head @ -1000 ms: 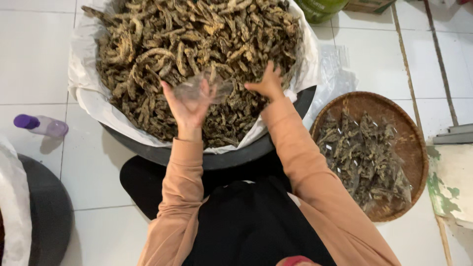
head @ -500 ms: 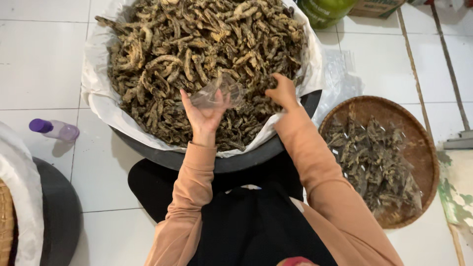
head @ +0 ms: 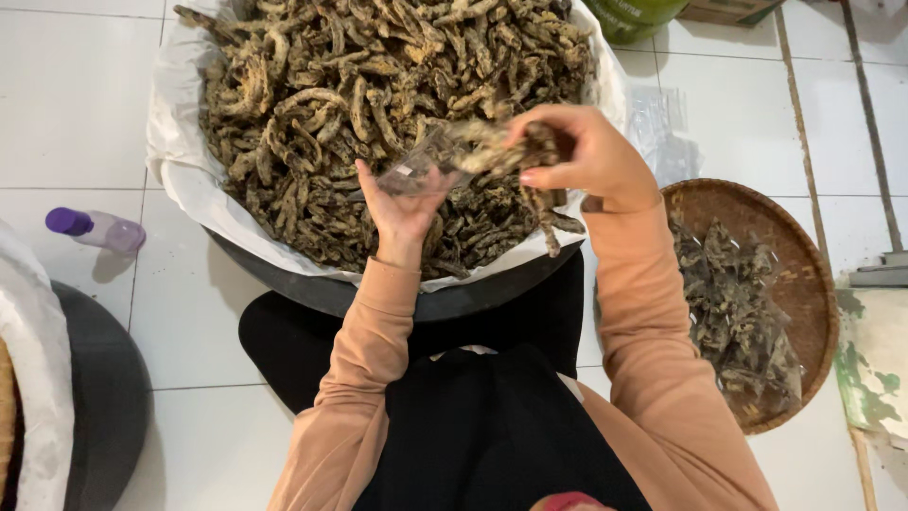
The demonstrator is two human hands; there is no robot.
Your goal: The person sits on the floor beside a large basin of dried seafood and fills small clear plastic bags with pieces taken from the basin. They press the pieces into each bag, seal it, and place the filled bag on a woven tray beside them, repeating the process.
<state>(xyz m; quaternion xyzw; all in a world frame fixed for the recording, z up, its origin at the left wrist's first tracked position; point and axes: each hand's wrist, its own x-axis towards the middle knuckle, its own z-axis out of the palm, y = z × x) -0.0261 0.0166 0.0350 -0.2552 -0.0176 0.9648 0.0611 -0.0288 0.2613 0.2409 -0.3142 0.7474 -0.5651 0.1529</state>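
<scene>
My left hand is raised palm up, fingers curled around the bottom of a small clear plastic bag, gripping it so its mouth faces right. My right hand is closed around a bunch of dried brown strips, pinching them at the bag's opening; a few strips hang down from under that hand. Both hands hover just above the near side of a big dark basin lined with white sheeting and heaped with the same dried strips. To my right, on the white tiled floor, sits a round woven tray holding filled clear packets. To my left lies a small bottle with a purple cap, and beyond it the edge of another dark basin with white lining. A green container stands past the big basin's far rim.
</scene>
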